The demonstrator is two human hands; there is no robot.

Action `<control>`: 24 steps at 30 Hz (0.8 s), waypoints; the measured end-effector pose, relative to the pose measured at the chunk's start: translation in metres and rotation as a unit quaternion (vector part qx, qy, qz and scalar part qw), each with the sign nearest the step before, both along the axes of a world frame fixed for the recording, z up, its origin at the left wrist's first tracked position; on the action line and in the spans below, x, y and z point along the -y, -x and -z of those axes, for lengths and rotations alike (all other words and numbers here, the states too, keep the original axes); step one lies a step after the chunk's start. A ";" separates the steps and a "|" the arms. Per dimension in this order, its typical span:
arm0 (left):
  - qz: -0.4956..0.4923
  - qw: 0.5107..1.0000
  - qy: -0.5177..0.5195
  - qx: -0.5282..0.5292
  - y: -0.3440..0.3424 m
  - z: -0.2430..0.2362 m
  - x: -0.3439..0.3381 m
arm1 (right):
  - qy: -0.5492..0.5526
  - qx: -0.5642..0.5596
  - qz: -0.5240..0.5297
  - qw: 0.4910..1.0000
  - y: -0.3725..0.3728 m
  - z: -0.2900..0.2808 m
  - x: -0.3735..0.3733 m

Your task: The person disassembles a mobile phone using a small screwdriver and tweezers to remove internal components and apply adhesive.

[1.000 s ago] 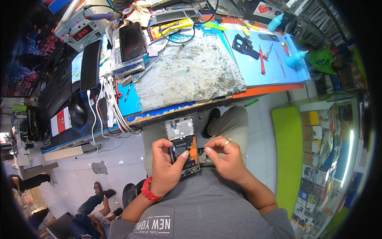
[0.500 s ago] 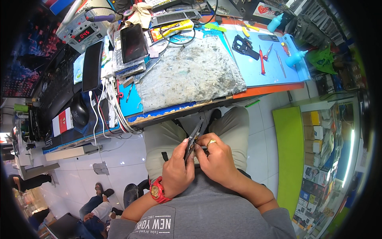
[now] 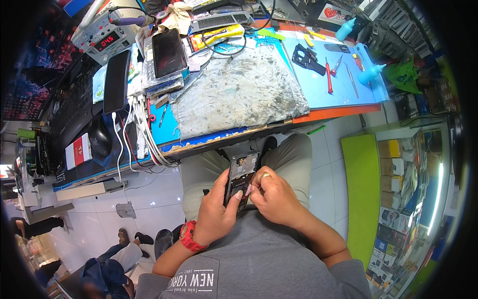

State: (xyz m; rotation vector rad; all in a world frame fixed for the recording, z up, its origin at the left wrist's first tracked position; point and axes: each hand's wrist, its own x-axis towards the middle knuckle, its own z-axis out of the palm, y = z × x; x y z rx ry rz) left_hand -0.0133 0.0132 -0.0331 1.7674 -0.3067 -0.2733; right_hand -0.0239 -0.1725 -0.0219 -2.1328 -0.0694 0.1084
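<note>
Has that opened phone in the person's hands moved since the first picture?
Yes: the opened phone has shifted to the right, judged against the stained grey cloth.

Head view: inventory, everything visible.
Opened phone: 1, black/silver, centre
Screen devices: 2, black, upper left
Stained mat: 1, grey, upper centre
Mouse: 1, black, left
Cables: several, white, left
Instrument box: 1, white, upper left
Bottles: 2, light blue, upper right
Screwdriver: 1, red, upper right
Display case: 1, lime-edged, right
Person: at least 1, blue clothes, lower left
Clutter: uncountable, mixed colours, top
Left hand: 1, red watch, gripping phone
Right hand: 1, ringed, at phone's edge
</note>
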 end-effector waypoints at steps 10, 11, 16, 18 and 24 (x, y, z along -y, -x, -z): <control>0.059 0.990 0.073 -0.106 -0.010 -0.009 -0.007 | -0.057 -0.074 -0.034 0.995 -0.003 -0.003 0.013; 0.059 0.988 0.080 -0.117 -0.011 -0.010 -0.007 | -0.075 -0.085 -0.035 0.993 -0.004 -0.004 0.015; 0.064 0.978 0.116 -0.163 -0.015 -0.013 -0.006 | -0.099 -0.130 -0.037 0.986 -0.004 -0.010 0.022; 0.046 0.975 0.132 -0.172 -0.013 -0.016 -0.003 | -0.112 -0.144 -0.030 0.983 -0.002 -0.005 0.024; -0.038 0.981 0.148 -0.122 -0.004 -0.008 0.010 | -0.121 -0.066 0.051 0.989 0.002 -0.011 0.003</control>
